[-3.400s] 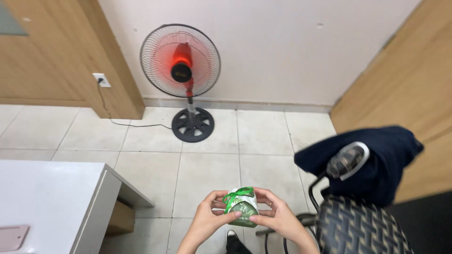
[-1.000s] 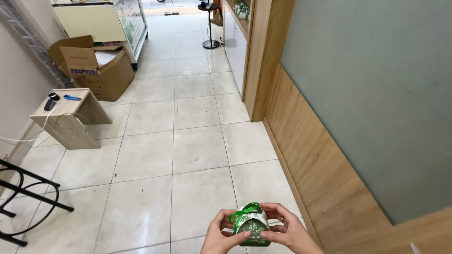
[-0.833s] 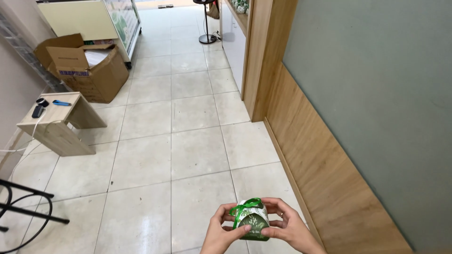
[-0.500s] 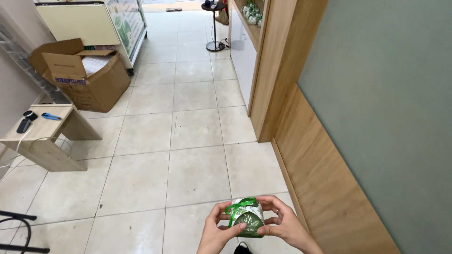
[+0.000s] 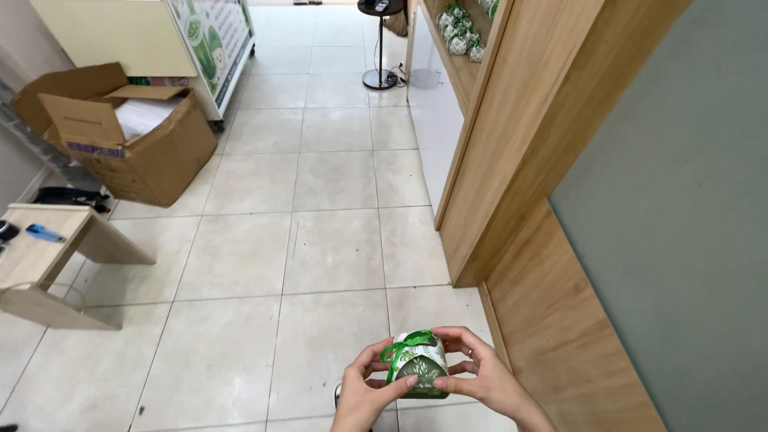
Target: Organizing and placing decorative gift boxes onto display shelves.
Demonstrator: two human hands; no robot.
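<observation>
A small green and white gift box tied with a green ribbon is held low in front of me over the tiled floor. My left hand grips its left side and front edge. My right hand wraps its right side, with the fingers over the top. More green and white boxes of the same look sit on a wooden shelf far ahead on the right.
A wooden shelf unit and a grey-green wall with wood panelling run along the right. An open cardboard box stands at left, beyond a low wooden table. A round stand base sits far ahead.
My view has moved forward along the tiled corridor; the cardboard box and the shelf are closer. Both hands keep the same hold on the gift box.
</observation>
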